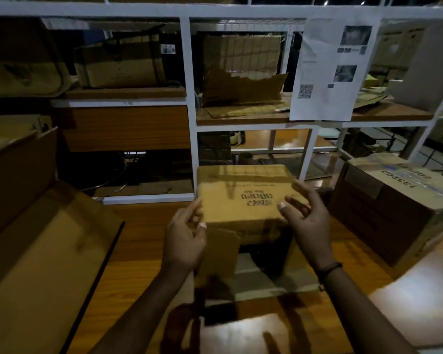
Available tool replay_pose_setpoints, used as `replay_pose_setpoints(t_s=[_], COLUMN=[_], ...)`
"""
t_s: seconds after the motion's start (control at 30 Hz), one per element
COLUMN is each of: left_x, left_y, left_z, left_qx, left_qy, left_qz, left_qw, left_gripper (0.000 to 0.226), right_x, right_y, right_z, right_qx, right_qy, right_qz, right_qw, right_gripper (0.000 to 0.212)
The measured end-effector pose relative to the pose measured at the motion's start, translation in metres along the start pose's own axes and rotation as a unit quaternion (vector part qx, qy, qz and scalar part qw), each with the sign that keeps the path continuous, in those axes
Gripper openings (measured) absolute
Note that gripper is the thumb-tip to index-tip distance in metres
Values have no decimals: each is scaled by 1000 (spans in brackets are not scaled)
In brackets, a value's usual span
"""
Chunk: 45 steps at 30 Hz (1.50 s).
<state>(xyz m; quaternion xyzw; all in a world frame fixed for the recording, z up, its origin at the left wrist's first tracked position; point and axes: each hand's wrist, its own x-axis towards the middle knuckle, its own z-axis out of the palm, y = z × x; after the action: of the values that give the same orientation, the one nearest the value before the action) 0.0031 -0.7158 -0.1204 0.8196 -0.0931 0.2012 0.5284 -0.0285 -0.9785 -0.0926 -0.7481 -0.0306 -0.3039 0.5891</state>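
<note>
A small brown cardboard box with dark upside-down print stands on the wooden table in front of me. Its near flaps hang open, showing a dark inside. My left hand is at the left edge of the printed top panel, fingers curled at that edge and thumb by its lower corner. My right hand, with a dark band on the wrist, is at the panel's right corner, thumb on the printed face and fingers at the edge. The picture is blurred around both hands.
A large open carton leans at the left. A taped carton with printed numbers stands at the right. Behind the table rises a white rack with wooden shelves, cardboard boxes and a hanging printed sheet.
</note>
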Motion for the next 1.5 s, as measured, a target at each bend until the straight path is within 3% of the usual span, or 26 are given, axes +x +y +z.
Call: replay_pose_setpoints(t_s=[0.1,0.17,0.3,0.4,0.53,0.7,0.87,0.93,1.0,1.07,1.13,1.27,1.37,1.5], left_x=[-23,-36,-55,-62,-65,-65,-58,-56,-55,-55,-57,-59,-59,-59], left_y=[-8,-18,-44,-57,-63,-60,-57,-58,-57,-54,-53,-50,-49,-51], left_z=[17,22,25,30,41,57,59,58,61,66,71,72,68,68], left_qx=[27,20,33,67,67,68,35,39,35,29,29,35,43,56], left_qy=[-42,-37,-19,-34,-55,-55,-33,-28,-38,-51,-53,-37,-37,-39], left_qz=[32,4,-52,-93,-131,-146,-186,-168,-152,-140,-129,-126,-117,-121], left_qw=[998,999,998,993,988,985,981,985,987,988,990,991,991,990], left_gripper=[61,63,69,68,68,66,71,60,47,43,42,40,45,50], right_x=[-14,-20,-30,-32,-33,-28,-24,-28,-35,-45,-50,-34,-10,14], right_y=[14,29,60,81,102,113,116,114,114,117,125,123,128,138], right_z=[21,20,-12,-40,-61,-74,-91,-92,-88,-74,-58,-37,-47,-69], right_qx=[-66,-86,-163,-196,-266,-218,-170,-159,-188,-212,-280,-188,-141,-116], right_qy=[-6,15,145,238,278,248,256,187,53,-97,-150,-3,120,94], right_qz=[-36,-46,-59,3,108,180,158,137,105,96,82,97,151,225], right_qw=[997,995,974,951,917,926,938,960,975,968,945,977,971,963], right_gripper=[49,50,54,67,85,106,83,61,42,44,55,41,36,70])
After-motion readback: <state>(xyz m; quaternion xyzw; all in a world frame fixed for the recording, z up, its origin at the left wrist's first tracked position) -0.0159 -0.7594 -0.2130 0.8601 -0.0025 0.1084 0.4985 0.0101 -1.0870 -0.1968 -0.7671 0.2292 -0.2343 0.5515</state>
